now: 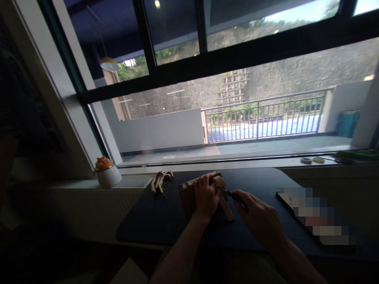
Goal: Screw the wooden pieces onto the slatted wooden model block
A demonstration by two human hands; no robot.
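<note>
In the middle of the dark table, my left hand (pixel 205 195) is closed over a brown block-like piece (pixel 186 197), its fingers curled over the top. A pale wooden part with a rounded top (pixel 219 181) and a straight leg (pixel 227 211) sits against the piece's right side. My right hand (pixel 256 213) grips a screwdriver (pixel 233 195) by its dark handle, the thin shaft pointing left to the wooden part. Whether the tip sits in a screw is too small to tell. Several curved wooden pieces (pixel 160 182) lie at the table's far left, with small dark bits beside them.
The dark table (pixel 154 225) stands against a window sill. A white pot with an orange top (pixel 106 172) stands on the sill at left. Tape rolls (pixel 306 160) lie on the sill at right. A blurred-out flat device (pixel 314 221) rests on the table's right side.
</note>
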